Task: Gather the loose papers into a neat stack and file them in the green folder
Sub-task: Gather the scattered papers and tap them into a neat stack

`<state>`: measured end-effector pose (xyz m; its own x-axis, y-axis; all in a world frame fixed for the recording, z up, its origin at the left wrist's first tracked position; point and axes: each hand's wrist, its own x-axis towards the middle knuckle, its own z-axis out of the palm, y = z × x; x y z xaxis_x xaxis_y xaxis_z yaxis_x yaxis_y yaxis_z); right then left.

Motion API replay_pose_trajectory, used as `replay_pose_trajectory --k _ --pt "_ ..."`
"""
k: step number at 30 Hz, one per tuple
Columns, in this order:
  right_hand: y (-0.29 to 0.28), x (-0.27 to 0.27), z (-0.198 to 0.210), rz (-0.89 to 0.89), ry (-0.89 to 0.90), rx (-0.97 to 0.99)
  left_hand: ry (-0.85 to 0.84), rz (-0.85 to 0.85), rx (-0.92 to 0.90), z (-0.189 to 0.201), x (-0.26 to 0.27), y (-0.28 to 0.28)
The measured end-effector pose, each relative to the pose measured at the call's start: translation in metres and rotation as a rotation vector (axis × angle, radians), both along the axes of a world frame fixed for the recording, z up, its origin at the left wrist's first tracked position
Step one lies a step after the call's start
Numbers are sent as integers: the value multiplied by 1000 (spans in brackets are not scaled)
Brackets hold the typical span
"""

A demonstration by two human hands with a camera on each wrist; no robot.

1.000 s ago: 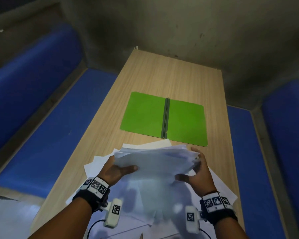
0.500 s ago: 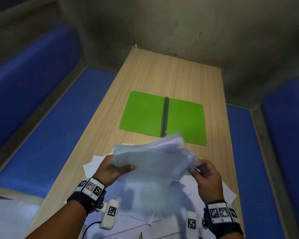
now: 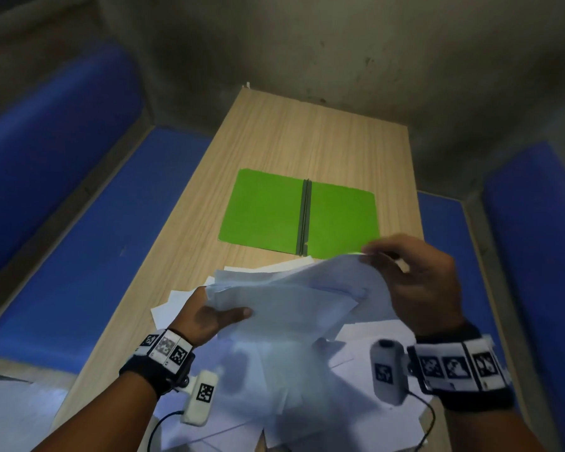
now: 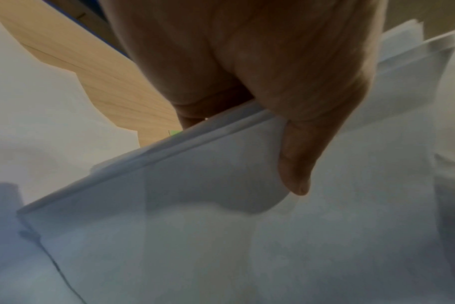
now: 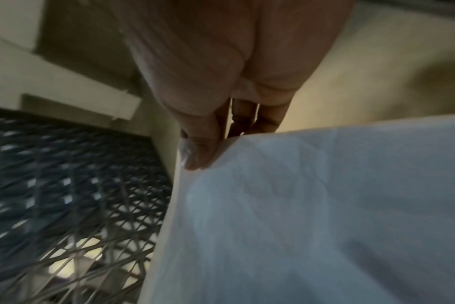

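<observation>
I find no words, numbers or brand names that I can read in any view. The only signs are black-and-white square code markers: a row of them on the band [image 3: 165, 349] round my left wrist, another row on the band [image 3: 454, 367] round my right wrist, and one on each white camera unit [image 3: 201, 398] [image 3: 387, 371] clipped below the bands. They carry patterns, not letters. The sheets of paper [image 3: 284, 298] show no print that I can make out; they are blurred in both wrist views.
</observation>
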<state>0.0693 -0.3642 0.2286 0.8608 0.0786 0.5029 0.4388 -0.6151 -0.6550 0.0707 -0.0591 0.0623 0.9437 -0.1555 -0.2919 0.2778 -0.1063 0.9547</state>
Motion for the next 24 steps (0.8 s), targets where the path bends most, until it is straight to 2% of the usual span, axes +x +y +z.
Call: replay_pose_trajectory --k 3,7,10,14,16,19,22,24 --pt "32 20 23 133 -116 -250 5 10 9 6 0 1" --pt "63 41 26 237 -110 -385 0 33 1 12 -3 2" --pt "91 48 10 341 -51 -471 -19 26 43 7 -4 3" --pt "132 32 -34 437 -7 -503 -9 11 83 4 -2 -3" --pt "143 21 -49 420 -1 -455 -2 22 42 1 -2 -5" --pt "128 8 -47 240 -16 -281 32 -9 -28 4 -4 -6" --pt "69 -4 -47 -11 20 55 14 -12 12 4 -7 -5" --pt "19 -8 -66 -129 121 238 47 9 10 1 -7 -4"
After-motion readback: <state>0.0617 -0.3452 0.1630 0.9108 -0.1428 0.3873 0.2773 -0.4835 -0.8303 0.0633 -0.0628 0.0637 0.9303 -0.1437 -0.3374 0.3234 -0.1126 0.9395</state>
